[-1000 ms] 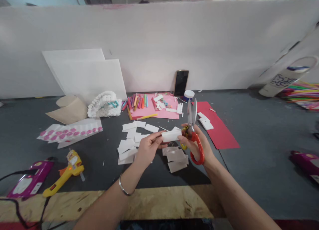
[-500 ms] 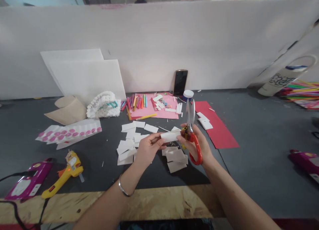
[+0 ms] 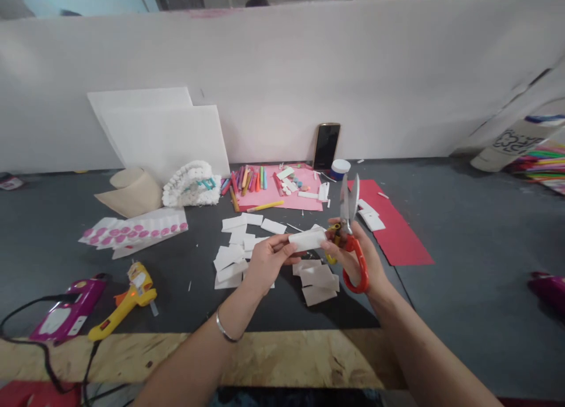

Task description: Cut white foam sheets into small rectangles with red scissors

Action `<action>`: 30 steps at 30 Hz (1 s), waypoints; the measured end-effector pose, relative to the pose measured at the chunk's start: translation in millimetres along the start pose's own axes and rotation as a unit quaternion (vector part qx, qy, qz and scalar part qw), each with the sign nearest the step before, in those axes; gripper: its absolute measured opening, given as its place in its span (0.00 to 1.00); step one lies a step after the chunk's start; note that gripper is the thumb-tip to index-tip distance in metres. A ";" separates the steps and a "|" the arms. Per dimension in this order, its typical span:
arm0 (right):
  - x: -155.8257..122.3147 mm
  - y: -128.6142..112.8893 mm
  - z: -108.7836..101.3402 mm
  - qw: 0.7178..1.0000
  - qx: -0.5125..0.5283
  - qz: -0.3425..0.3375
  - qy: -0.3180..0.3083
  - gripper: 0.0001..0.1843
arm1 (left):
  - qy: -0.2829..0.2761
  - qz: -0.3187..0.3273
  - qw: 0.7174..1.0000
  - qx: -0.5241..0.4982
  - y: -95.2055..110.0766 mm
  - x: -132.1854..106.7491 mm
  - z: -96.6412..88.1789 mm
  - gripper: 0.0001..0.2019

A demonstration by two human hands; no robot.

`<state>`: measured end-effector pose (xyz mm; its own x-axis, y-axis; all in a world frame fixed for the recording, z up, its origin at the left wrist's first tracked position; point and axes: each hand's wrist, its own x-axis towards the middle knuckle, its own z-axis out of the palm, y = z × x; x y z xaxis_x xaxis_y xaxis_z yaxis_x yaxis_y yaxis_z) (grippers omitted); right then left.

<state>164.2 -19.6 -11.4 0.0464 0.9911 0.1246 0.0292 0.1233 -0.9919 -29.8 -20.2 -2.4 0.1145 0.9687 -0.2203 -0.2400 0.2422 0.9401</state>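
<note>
A small white strip of folded paper or card (image 3: 308, 240) is stretched between my two hands above the table. My left hand (image 3: 270, 260) pinches its left end between thumb and fingers. The thumb and fingertips of my right hand (image 3: 359, 255) hold its right end. That same hand also carries scissors (image 3: 355, 263) with a red handle, blades pointing up and away from me. A yellow part shows beside the scissors, and I cannot make out what it belongs to. Under my hands lie loose white rectangles (image 3: 229, 256) to the left and off-white ones (image 3: 318, 280) to the right.
A yellow glue gun (image 3: 128, 301) with a cord and a purple device (image 3: 70, 310) lie at left. Behind my hands are pink paper (image 3: 304, 202) with crayons (image 3: 253, 179), a phone (image 3: 326, 146) and a small jar (image 3: 339, 169). Red paper (image 3: 397, 236) lies at right.
The whole view has shifted slightly, so things appear farther right. Both hands keep their hold on the white strip, and the scissors stay in my right hand.
</note>
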 end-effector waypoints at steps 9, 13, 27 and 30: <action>-2.6 -3.7 -1.8 0.997 0.024 -0.062 -0.028 0.31 | -0.012 -0.074 0.996 -0.055 4.8 0.3 -1.9 0.18; -4.9 -11.3 0.4 0.997 0.021 -0.063 -0.040 0.34 | -0.031 -0.095 0.992 -0.074 8.0 -0.6 -1.7 0.20; -4.9 -11.5 1.2 0.998 0.030 -0.032 -0.034 0.30 | -0.032 -0.129 0.988 -0.078 6.8 1.8 -4.1 0.15; -4.7 -8.0 2.1 0.998 0.033 -0.036 -0.039 0.28 | -0.021 -0.133 0.987 -0.083 10.2 1.3 -2.6 0.13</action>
<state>161.7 -25.1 -4.0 -0.0304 0.9802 0.1955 -0.0354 0.1944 -0.9803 -34.6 -16.2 6.3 0.2334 0.8677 -0.4390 -0.3509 0.4962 0.7941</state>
